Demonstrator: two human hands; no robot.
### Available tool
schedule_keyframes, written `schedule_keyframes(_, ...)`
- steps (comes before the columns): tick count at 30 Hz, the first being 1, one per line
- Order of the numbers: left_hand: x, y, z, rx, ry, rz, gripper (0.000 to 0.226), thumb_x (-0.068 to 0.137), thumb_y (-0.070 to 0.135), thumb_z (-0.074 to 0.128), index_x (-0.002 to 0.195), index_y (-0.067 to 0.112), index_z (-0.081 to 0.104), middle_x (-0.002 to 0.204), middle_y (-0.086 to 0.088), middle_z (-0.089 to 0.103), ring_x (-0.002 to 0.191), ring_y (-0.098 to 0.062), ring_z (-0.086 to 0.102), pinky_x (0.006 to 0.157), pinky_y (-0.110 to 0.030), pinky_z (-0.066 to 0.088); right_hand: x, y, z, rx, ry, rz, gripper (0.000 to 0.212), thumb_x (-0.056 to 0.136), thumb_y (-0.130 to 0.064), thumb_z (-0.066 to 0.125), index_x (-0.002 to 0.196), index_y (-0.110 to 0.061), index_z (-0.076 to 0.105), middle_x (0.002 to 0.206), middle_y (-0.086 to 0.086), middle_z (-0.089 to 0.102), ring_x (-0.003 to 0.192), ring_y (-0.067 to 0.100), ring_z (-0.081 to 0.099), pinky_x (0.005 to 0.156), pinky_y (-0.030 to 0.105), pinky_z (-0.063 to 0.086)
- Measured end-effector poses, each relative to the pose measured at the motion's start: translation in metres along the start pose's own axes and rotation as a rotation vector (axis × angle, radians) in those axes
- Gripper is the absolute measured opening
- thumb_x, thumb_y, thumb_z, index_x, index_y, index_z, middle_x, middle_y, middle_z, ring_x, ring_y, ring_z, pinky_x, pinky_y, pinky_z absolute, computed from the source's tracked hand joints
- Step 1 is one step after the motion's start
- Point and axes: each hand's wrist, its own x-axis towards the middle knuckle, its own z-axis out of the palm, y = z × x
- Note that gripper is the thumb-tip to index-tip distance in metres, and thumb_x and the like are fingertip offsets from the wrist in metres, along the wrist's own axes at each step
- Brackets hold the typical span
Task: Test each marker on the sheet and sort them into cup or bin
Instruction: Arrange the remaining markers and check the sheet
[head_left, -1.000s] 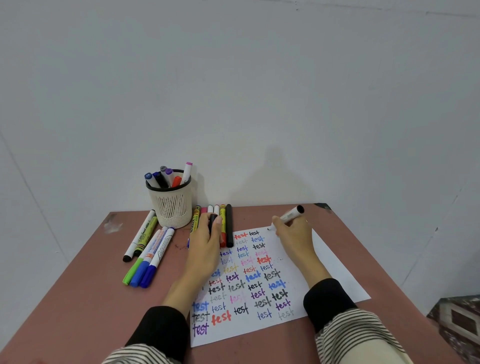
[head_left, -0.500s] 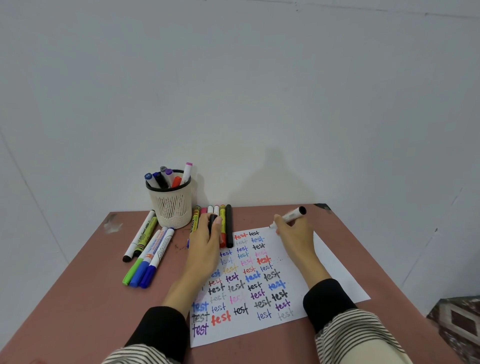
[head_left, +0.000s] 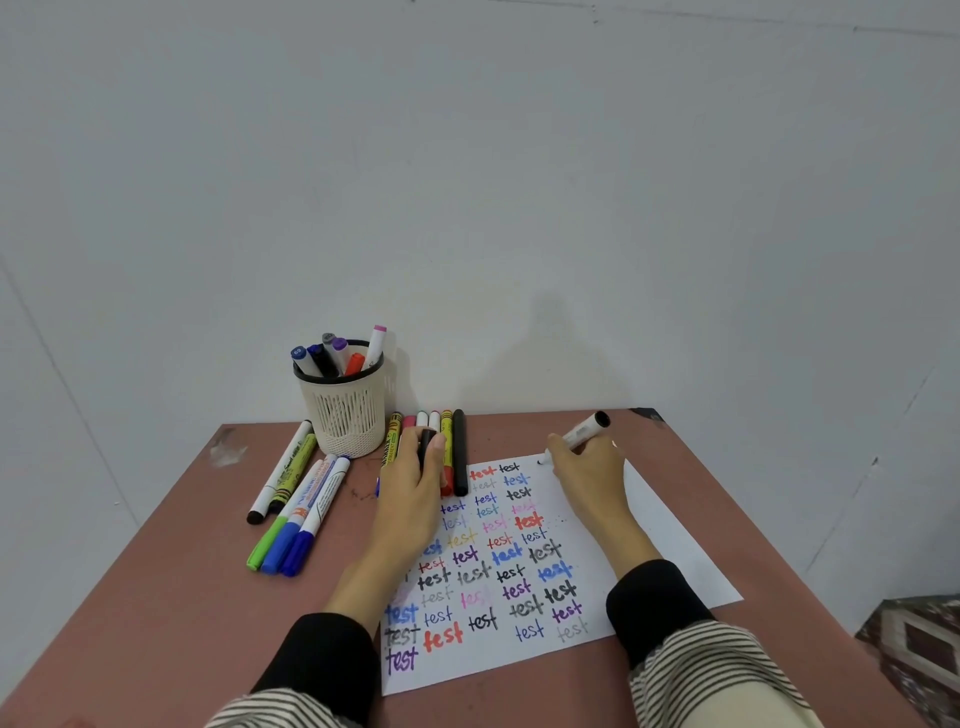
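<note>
Head view: mesh cup (head_left: 345, 415) holds six capped markers (head_left: 340, 353).

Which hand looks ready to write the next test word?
Right hand: it grips an uncapped marker, tip at the sheet's top edge. Left hand holds a black cap.

- Light is even and soft — bright enough, no glare on the desk (head_left: 156, 597).
- A faint blurred shadow falls on the wall (head_left: 519, 156) behind the desk.
- Wide-angle bending curves the wall seams near the edges.
- Focus is fair; small lettering stays slightly soft.
</note>
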Motion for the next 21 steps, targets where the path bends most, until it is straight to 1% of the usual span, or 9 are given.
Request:
schedule_keyframes(5, 0.001, 0.000, 0.000, -0.001, 0.005, 0.007, 0.019, 0.102, 0.036, 0.039, 0.092, 0.024, 0.050, 0.078, -0.020, 0.062, 0.063, -0.019, 0.051, 0.062, -0.045, 0.047, 0.000, -0.001, 0.001, -0.014, 0.049, 0.006, 0.030, 0.091, -0.016, 0.057, 0.062, -0.009, 0.048, 0.061, 0.003, 0.051, 0.049, 0.011, 0.044, 0.044, 0.021, 0.033)
schedule_keyframes(7, 0.000, 0.000, 0.000, 0.007, 0.005, 0.021, 0.021, 0.102, 0.036, 0.040, 0.090, 0.025, 0.053, 0.078, -0.017, 0.062, 0.065, -0.022, 0.053, 0.064, -0.045, 0.048, -0.001, -0.003, -0.001, 0.032, 0.062, 0.005, 0.027, 0.091, -0.014, 0.058, 0.065, -0.005, 0.056, 0.061, 0.003, 0.055, 0.052, 0.012, 0.048, 0.046, 0.020, 0.036)
schedule_keyframes(9, -0.001, -0.001, -0.002, 0.023, -0.005, 0.051, 0.017, 0.103, 0.036, 0.040, 0.094, 0.034, 0.055, 0.082, -0.003, 0.065, 0.072, -0.016, 0.059, 0.065, -0.037, 0.048, -0.002, -0.007, -0.004, 0.164, 0.092, 0.013, 0.022, 0.092, -0.015, 0.059, 0.074, -0.005, 0.065, 0.067, 0.003, 0.061, 0.059, 0.011, 0.055, 0.052, 0.019, 0.040)
schedule_keyframes(11, -0.002, -0.002, -0.003, 0.071, -0.023, 0.096, 0.021, 0.102, 0.039, 0.039, 0.114, 0.037, 0.057, 0.104, 0.010, 0.065, 0.093, -0.001, 0.059, 0.078, -0.025, 0.050, -0.001, -0.011, -0.008, 0.350, 0.100, 0.047, 0.018, 0.093, -0.017, 0.062, 0.079, -0.007, 0.067, 0.069, 0.001, 0.061, 0.056, 0.007, 0.053, 0.055, 0.019, 0.040)
schedule_keyframes(13, -0.002, -0.002, -0.002, 0.125, -0.045, 0.119, 0.040, 0.101, 0.043, 0.038, 0.134, 0.027, 0.052, 0.128, 0.014, 0.057, 0.117, 0.003, 0.049, 0.098, -0.024, 0.043, -0.002, -0.013, -0.010, 0.480, 0.069, 0.110, 0.017, 0.092, -0.018, 0.064, 0.080, -0.007, 0.066, 0.066, 0.001, 0.057, 0.051, 0.008, 0.046, 0.051, 0.021, 0.036)
schedule_keyframes(14, -0.003, -0.001, -0.002, 0.138, -0.060, 0.127, 0.044, 0.101, 0.044, 0.037, 0.139, 0.025, 0.048, 0.133, 0.015, 0.052, 0.121, 0.007, 0.044, 0.102, -0.019, 0.037, -0.002, -0.013, -0.010, 0.525, 0.052, 0.144, 0.016, 0.092, -0.019, 0.065, 0.082, -0.006, 0.065, 0.064, 0.002, 0.054, 0.050, 0.009, 0.042, 0.048, 0.021, 0.034)
schedule_keyframes(17, -0.006, 0.004, -0.002, 0.141, -0.093, 0.160, 0.045, 0.102, 0.041, 0.030, 0.143, 0.027, 0.043, 0.131, 0.018, 0.048, 0.116, 0.024, 0.034, 0.096, 0.002, 0.022, -0.006, -0.016, -0.014, 0.628, 0.009, 0.196, 0.014, 0.090, -0.019, 0.068, 0.090, -0.006, 0.064, 0.061, 0.001, 0.048, 0.048, 0.008, 0.038, 0.043, 0.018, 0.031)
schedule_keyframes(19, -0.006, 0.004, -0.003, 0.150, -0.098, 0.162, 0.044, 0.104, 0.037, 0.028, 0.145, 0.028, 0.040, 0.120, 0.014, 0.051, 0.110, 0.019, 0.039, 0.091, 0.003, 0.023, -0.010, -0.019, -0.015, 0.706, -0.055, 0.200, 0.012, 0.092, -0.021, 0.065, 0.090, -0.009, 0.065, 0.068, 0.003, 0.056, 0.050, 0.008, 0.042, 0.049, 0.021, 0.034)
schedule_keyframes(21, -0.006, 0.005, -0.003, 0.163, -0.118, 0.157, 0.040, 0.105, 0.031, 0.032, 0.145, 0.030, 0.038, 0.101, 0.009, 0.048, 0.096, 0.009, 0.043, 0.084, -0.001, 0.028, -0.014, -0.021, -0.014, 0.776, -0.143, 0.227, 0.021, 0.095, -0.026, 0.058, 0.091, -0.010, 0.071, 0.076, 0.006, 0.064, 0.054, 0.010, 0.046, 0.055, 0.024, 0.038)
